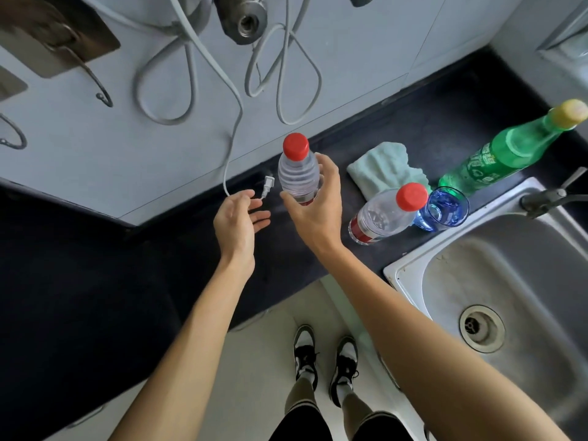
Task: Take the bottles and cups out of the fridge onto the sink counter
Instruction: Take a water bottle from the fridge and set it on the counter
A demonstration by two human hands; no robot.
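The right hand [313,206] grips an upright red-capped bottle [297,168] over the dark counter [439,128], fingers wrapped around it; the left hand [237,222] beside it is open, empty

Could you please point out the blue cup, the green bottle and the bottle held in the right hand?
Blue cup [445,210], head view, on its clear blue wall.
Green bottle [506,151], head view, on its body above the label.
Held bottle [297,173], head view, on its ribbed clear body, in the right hand [318,208].

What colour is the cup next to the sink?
The cup is see-through blue, seen in the head view.
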